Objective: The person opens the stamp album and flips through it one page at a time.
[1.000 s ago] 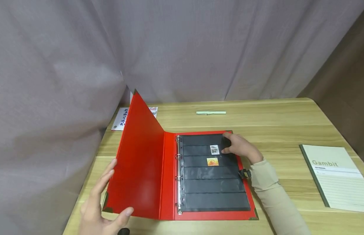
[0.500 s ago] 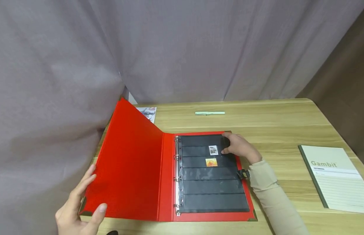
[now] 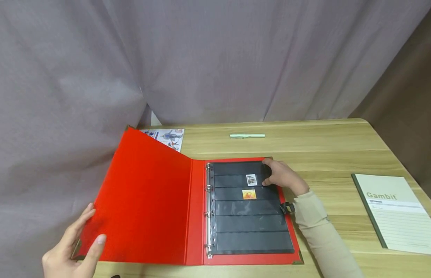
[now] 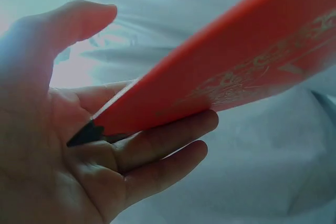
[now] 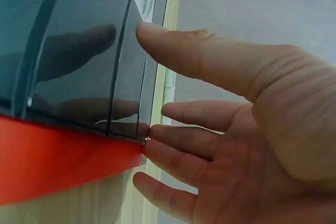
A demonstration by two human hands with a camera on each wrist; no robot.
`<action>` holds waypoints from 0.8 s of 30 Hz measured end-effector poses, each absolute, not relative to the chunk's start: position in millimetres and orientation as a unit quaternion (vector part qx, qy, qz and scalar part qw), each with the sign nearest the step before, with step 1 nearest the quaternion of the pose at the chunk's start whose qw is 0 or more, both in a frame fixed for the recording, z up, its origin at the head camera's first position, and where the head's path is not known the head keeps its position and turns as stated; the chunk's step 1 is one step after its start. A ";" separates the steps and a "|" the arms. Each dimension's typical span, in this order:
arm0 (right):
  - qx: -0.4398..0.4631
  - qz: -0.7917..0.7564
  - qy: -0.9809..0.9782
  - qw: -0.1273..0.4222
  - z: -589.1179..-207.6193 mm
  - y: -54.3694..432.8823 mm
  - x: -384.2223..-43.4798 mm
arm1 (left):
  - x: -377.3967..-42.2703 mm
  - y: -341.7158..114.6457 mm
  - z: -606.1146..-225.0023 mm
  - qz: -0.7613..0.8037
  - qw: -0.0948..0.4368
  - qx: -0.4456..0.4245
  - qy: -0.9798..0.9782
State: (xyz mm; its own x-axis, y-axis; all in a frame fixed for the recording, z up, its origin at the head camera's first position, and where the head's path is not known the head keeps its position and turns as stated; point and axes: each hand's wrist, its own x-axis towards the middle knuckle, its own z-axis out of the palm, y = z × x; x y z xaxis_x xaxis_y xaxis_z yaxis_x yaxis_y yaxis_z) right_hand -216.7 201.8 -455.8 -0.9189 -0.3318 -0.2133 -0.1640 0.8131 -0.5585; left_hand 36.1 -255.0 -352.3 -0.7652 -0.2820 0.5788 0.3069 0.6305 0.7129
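Red binder (image 3: 195, 216) lies open between the hands (image 3: 70, 247) (image 3: 283, 175), cover (image 3: 142, 204) tilted up

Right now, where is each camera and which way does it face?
Head: worn there, facing forward and down at the red binder; left hand, right hand, sleeve show.
Left wrist: worn there, facing left hand and red cover.
Right wrist: worn there, facing right hand and black page.
Head and right wrist share that page.

The right sleeve (image 3: 324, 239) is beige and lightly creased, with a small black device (image 3: 287, 207) beside its cuff (image 3: 308, 208).
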 end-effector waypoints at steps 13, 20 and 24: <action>-0.135 -0.258 0.945 0.149 -457.5 200.0 -218.9 | 31.5 -280.2 -373.2 -0.379 0.274 0.150 -0.871; -0.126 -0.256 0.946 0.153 -457.8 202.9 -218.5 | 27.5 -292.3 -391.2 -0.325 0.236 0.200 -0.894; -0.129 -0.257 0.945 0.156 -457.1 203.7 -218.0 | 25.2 -298.3 -402.4 -0.294 0.230 0.204 -0.905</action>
